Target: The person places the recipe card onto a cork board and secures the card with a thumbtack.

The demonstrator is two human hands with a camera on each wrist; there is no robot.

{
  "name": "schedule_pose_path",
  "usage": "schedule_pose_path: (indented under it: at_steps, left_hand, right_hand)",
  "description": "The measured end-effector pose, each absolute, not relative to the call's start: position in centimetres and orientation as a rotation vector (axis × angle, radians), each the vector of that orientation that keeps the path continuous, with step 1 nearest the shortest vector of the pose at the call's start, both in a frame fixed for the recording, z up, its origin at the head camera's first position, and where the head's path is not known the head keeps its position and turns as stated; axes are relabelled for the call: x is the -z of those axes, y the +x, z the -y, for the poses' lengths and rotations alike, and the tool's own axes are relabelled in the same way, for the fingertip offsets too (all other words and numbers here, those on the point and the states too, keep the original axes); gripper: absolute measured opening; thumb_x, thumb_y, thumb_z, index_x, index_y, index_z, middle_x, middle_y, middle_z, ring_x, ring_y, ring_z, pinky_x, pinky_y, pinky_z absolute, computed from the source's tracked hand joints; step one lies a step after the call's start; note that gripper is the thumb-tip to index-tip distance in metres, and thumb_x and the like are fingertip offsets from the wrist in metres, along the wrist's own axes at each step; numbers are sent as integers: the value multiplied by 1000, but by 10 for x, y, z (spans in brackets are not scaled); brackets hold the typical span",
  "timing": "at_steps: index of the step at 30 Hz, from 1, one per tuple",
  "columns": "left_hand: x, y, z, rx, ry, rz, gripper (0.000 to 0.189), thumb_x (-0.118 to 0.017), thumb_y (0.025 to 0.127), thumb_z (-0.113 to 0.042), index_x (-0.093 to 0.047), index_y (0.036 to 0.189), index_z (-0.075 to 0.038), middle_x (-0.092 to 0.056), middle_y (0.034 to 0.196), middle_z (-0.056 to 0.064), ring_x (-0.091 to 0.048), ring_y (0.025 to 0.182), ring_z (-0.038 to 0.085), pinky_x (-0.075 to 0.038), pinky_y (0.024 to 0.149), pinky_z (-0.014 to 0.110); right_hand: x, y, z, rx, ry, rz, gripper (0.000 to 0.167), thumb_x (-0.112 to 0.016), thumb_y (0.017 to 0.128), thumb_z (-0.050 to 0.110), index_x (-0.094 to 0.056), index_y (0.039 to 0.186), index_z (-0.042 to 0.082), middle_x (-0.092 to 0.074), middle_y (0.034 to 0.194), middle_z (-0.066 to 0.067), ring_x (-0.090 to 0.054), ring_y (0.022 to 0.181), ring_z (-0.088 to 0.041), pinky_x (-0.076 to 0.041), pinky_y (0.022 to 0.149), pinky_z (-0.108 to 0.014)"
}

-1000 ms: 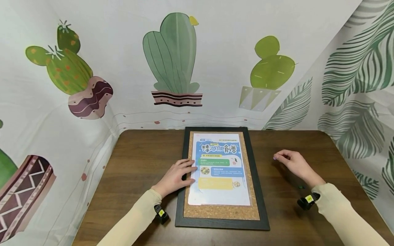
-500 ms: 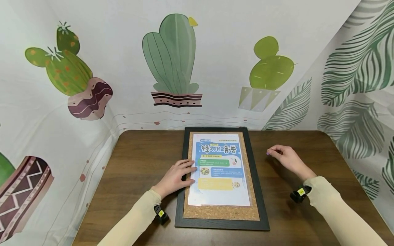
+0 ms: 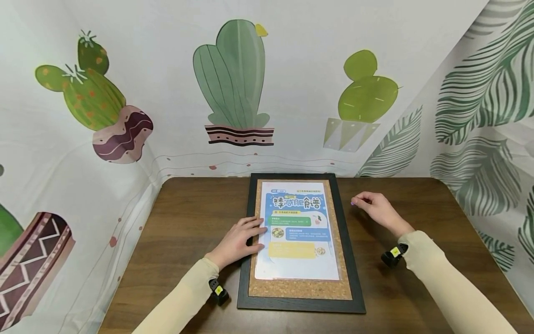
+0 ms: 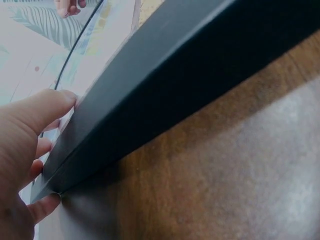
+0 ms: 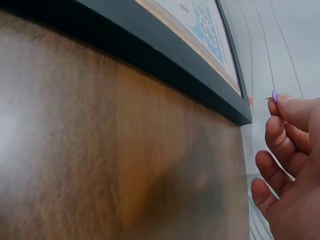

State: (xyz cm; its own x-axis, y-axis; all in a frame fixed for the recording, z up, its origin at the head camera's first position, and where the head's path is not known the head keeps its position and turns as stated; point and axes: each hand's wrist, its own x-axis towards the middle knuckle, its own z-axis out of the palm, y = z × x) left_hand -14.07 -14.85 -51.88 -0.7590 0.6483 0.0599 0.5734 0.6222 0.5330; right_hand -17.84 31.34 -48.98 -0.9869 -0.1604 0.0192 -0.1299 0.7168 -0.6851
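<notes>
A corkboard point(image 3: 300, 290) with a black frame point(image 3: 301, 304) lies on the wooden table. On its cork is a printed sheet point(image 3: 292, 269) with Chinese lettering, food pictures and coloured blocks. My left hand point(image 3: 237, 239) rests across the frame's left side, fingers straight, with fingertips on the sheet's left edge. Right of the board, my right hand point(image 3: 383, 212) is raised over the table. Between thumb and index finger it pinches a purple thumbtack point(image 5: 274, 96), whose thin metal point sticks out to the left in the right wrist view. The other fingers are loosely curled.
The brown table point(image 3: 192, 199) reaches back to a white wall cloth point(image 3: 300, 93) printed with cacti and leaves. Each wrist wears a black strap with a yellow-marked camera, the left one point(image 3: 219, 291) close to the frame's left side.
My right hand has moved left and slightly farther back, toward the frame's right side, still pinching the thumbtack. The left hand, sheet and corkboard have stayed in place.
</notes>
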Motion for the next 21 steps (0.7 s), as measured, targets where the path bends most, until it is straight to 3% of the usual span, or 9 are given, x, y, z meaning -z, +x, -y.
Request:
schedule_pose_path:
  at_steps: [12,21]
  left_hand:
    - [522,-142,149,-795,1021,-2708,52,-74,98,-32,-63,145,-11,-48,159,12,-38,149,36,-38,113,64]
    - [520,-142,149,-789,1024,-2710,52,-74,98,-31,-64,144,-11,-48,159,12,-38,149,37,-38,113,64]
  right_hand:
    - [494,-199,-298,1162,-206,-2847,30,-61,107,26,-74,109,-1,-73,109,-17,-58,91,-26,-49,83,-39]
    - [496,-215,-286,1177,-200,-2829,31,-62,107,26,-74,110,-2,-73,106,-17,-57,88,-25,-48,79,-37]
